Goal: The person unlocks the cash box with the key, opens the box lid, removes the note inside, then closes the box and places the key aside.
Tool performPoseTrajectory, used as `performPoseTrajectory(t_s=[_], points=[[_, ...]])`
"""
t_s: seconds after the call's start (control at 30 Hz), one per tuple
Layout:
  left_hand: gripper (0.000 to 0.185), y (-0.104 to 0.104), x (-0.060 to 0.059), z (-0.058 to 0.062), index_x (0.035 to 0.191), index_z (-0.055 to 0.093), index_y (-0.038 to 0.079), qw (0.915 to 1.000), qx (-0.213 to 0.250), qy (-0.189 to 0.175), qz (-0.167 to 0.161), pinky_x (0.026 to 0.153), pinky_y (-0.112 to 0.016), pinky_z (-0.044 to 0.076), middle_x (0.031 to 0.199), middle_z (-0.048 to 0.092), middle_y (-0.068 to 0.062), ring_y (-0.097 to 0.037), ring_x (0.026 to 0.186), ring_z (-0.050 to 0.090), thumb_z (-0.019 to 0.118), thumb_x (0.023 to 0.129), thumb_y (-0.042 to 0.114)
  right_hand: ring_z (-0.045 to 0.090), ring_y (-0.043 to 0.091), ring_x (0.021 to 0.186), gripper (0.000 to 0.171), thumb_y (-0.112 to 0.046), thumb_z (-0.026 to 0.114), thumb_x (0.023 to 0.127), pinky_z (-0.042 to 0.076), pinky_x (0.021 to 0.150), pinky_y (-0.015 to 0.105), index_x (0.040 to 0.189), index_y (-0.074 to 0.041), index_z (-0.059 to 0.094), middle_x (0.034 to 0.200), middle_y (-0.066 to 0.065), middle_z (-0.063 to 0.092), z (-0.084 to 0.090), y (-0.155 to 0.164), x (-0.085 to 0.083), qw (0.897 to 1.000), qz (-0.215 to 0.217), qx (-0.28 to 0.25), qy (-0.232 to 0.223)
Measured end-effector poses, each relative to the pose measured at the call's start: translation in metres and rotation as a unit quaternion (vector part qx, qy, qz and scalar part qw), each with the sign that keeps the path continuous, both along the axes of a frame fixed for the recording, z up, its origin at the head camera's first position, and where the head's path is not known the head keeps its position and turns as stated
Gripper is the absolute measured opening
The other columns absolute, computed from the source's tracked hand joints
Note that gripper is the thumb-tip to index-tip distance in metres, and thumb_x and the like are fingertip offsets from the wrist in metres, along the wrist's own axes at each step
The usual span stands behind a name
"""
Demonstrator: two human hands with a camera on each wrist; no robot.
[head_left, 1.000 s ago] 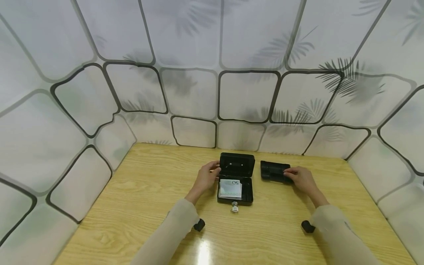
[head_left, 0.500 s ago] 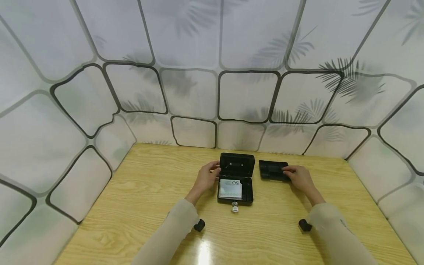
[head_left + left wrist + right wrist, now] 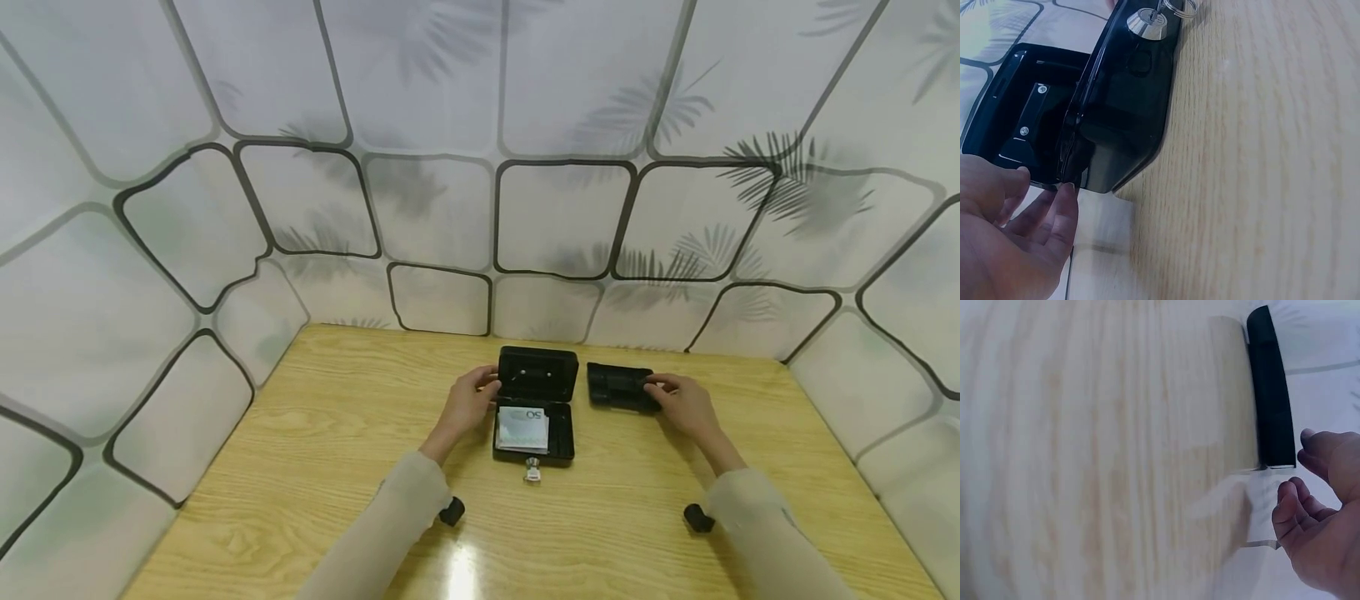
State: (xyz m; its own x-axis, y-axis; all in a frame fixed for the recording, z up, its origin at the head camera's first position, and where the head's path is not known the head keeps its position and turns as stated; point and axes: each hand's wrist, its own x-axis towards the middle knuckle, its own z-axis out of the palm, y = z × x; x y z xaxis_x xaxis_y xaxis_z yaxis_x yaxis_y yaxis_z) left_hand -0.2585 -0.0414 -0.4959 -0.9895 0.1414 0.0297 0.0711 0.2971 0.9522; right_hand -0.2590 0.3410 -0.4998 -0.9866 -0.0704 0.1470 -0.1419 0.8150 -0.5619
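A small black cash box [image 3: 558, 433] stands on the table with its lid [image 3: 536, 375] raised and folded banknotes [image 3: 522, 427] inside, the top one showing 50. In the left wrist view, a key with a ring [image 3: 1179, 7] sits in its silver lock [image 3: 1147, 25]. My left hand [image 3: 463, 404] rests its fingertips on the box's left side near the hinge, fingers loosely bent. Right of the box lies a black tray [image 3: 621, 387]. My right hand [image 3: 686, 404] is at its right end; the right wrist view shows a slight gap between fingertips and tray.
The wooden table [image 3: 337, 433] runs back to a patterned cloth backdrop [image 3: 562, 217], which also rises along both sides. A narrow strip of table separates box and tray. Black wrist devices [image 3: 452, 510] hang beneath both sleeves.
The black tray has shifted slightly left, toward the box, with my right hand beside it. Since then my right hand has drawn back a little to the right. My left hand stays put.
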Motion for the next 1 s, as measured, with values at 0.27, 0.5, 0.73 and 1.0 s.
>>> performPoseTrajectory(t_s=[0.27, 0.5, 0.73, 1.0], points=[[0.036, 0.0, 0.0, 0.0, 0.143, 0.059, 0.002, 1.0, 0.0, -0.005, 0.005, 0.082, -0.036, 0.063, 0.133, 0.065, -0.022, -0.031, 0.107, 0.069, 0.055, 0.108, 0.008, 0.066, 0.046, 0.1, 0.044, -0.025, 0.063, 0.106, 0.058, 0.076, 0.056, 0.133, 0.01, 0.062, 0.111, 0.029, 0.068, 0.012, 0.002, 0.011, 0.999, -0.004, -0.038, 0.025], [0.037, 0.0, 0.001, 0.0, 0.143, 0.058, 0.001, 1.0, 0.0, -0.001, 0.002, 0.081, -0.036, 0.063, 0.132, 0.065, -0.023, -0.032, 0.105, 0.07, 0.056, 0.107, 0.007, 0.066, 0.045, 0.101, 0.048, -0.028, 0.063, 0.105, 0.059, 0.077, 0.055, 0.136, 0.009, 0.06, 0.114, 0.028, 0.067, 0.018, -0.004, 0.02, 0.998, 0.001, -0.061, 0.032], [0.037, -0.001, 0.0, -0.001, 0.143, 0.058, 0.001, 1.0, -0.001, -0.002, -0.003, 0.082, -0.035, 0.063, 0.132, 0.065, -0.022, -0.03, 0.105, 0.07, 0.055, 0.108, 0.009, 0.067, 0.042, 0.101, 0.048, -0.027, 0.064, 0.105, 0.06, 0.073, 0.042, 0.137, 0.008, 0.06, 0.116, 0.026, 0.067, 0.03, -0.017, 0.027, 0.996, 0.014, -0.076, 0.038], [0.036, 0.0, 0.0, 0.001, 0.143, 0.058, 0.001, 1.0, -0.004, -0.006, -0.003, 0.083, -0.035, 0.063, 0.132, 0.065, -0.022, -0.031, 0.107, 0.069, 0.054, 0.108, 0.01, 0.066, 0.032, 0.099, 0.044, -0.022, 0.067, 0.103, 0.054, 0.071, 0.024, 0.136, 0.007, 0.061, 0.112, 0.019, 0.069, 0.041, -0.037, 0.037, 0.993, 0.032, -0.105, 0.041]])
